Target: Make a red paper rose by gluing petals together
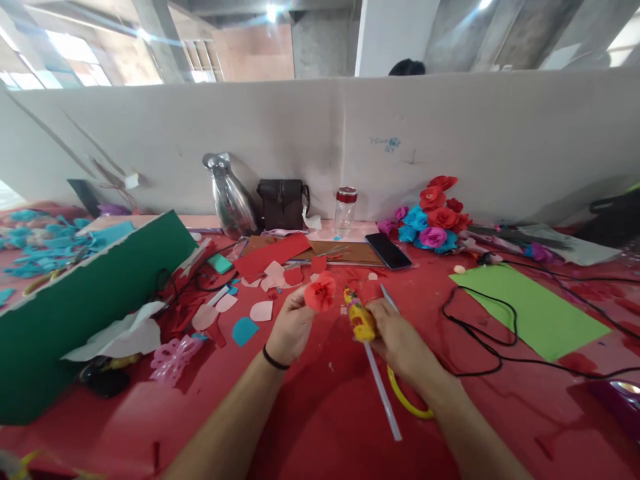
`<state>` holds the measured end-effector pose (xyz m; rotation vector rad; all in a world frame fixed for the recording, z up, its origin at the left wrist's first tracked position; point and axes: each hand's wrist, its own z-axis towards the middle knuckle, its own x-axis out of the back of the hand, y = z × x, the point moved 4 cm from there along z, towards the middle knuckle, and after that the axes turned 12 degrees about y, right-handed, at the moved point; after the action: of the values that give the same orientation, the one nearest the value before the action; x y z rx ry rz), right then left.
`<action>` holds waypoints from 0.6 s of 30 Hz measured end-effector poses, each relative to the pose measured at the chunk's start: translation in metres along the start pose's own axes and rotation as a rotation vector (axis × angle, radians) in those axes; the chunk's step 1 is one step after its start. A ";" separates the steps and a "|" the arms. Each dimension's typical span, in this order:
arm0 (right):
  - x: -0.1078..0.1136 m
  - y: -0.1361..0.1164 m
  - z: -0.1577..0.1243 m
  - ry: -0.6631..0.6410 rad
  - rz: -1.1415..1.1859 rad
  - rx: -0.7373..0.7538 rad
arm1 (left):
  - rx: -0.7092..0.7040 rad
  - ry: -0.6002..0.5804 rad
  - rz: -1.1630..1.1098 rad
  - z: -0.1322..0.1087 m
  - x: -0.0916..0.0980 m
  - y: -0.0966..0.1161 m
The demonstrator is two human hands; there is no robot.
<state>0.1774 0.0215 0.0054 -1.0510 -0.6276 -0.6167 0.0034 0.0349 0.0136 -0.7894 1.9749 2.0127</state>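
My left hand (291, 325), with a dark band at the wrist, pinches a small red paper flower (320, 292), its petals facing up. To its right, my right hand (393, 327) is closed around a yellow glue gun (360, 319) with its nozzle towards the back. A long clear glue stick (383, 393) sticks out of the gun's rear. At the right fingertips shows a red paper petal (370, 291); whether they hold it I cannot tell. A yellow loop handle (409, 405) and a thin metal blade (389, 297) emerge around that hand, perhaps scissors, mostly hidden.
Loose petals (261, 311) lie left of the hands. A green box (90, 307) stands at left. Behind are a metal jug (231, 200), brown bag (283, 203), glass jar (345, 217), phone (388, 251) and finished paper flowers (443, 217). Black cable (480, 333) crosses green paper (545, 313).
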 end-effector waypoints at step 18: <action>0.008 -0.026 0.001 -0.011 1.089 -0.413 | 0.305 -0.156 0.099 -0.019 -0.013 -0.032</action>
<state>0.1637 0.0121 0.0264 -1.5763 0.1321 0.2370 0.0343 0.0216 -0.0064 -0.4600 2.1910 1.7026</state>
